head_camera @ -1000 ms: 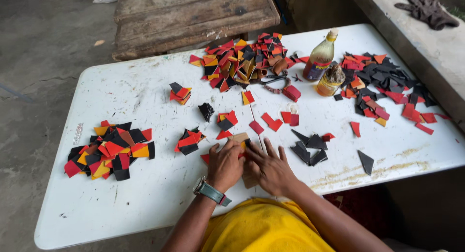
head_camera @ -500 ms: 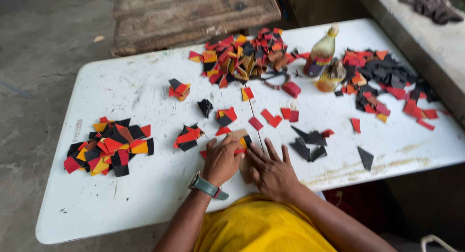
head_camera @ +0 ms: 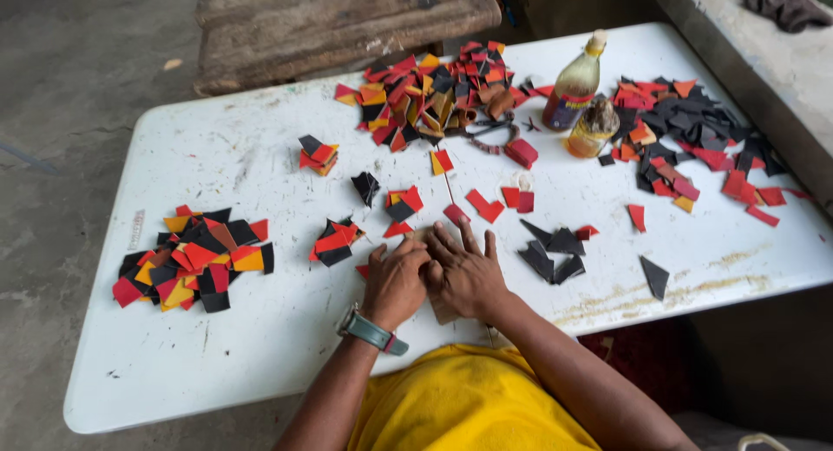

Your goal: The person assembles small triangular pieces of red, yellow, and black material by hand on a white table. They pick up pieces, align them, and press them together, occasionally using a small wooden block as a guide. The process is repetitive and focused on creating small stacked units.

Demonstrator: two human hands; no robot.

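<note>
Brown piece (head_camera: 441,310) under both hands

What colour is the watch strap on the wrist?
Teal-green watch strap on the left wrist; the head view shows it.

Hidden from me: most of the tan board (head_camera: 442,310) under both hands, only its near corner and a far sliver showing. My left hand (head_camera: 395,282) and right hand (head_camera: 467,276) overlap, so I cannot tell what the fingers pinch. Cut off: dark cloth (head_camera: 777,2) at the far right edge; wooden bench (head_camera: 347,22) along the top. Bottle (head_camera: 574,91) label too small to tell.
</note>
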